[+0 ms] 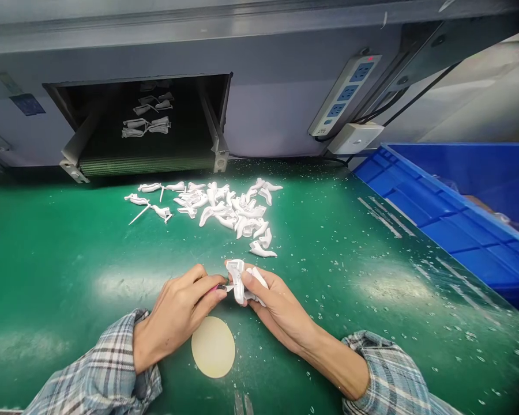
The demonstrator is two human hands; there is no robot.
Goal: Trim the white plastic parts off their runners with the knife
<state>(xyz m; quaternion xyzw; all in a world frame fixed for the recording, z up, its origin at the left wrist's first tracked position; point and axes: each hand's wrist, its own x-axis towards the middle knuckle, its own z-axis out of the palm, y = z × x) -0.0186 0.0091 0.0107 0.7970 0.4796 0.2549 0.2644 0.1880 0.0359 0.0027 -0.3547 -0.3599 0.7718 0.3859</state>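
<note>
My left hand [184, 305] is closed in a pinch around a small knife [222, 287] with a pinkish handle; its short blade points right and meets the edge of a white plastic part [236, 276]. That part is gripped in my right hand [281, 308], between thumb and fingers. More white plastic [259, 282] shows behind the thumb in the same hand, partly hidden by it. Just beyond my hands lies a loose heap of similar white curved parts [229, 207] on the green tabletop [90, 242]. A round cream disc [213, 347] lies flat below my hands.
A conveyor belt [147, 164] comes out of an opening in the machine at the back, carrying white parts [146, 127]. A blue crate [450, 213] stands at the right. A power strip [345, 95] is fixed to the machine. Small white scraps are scattered over the table's right side.
</note>
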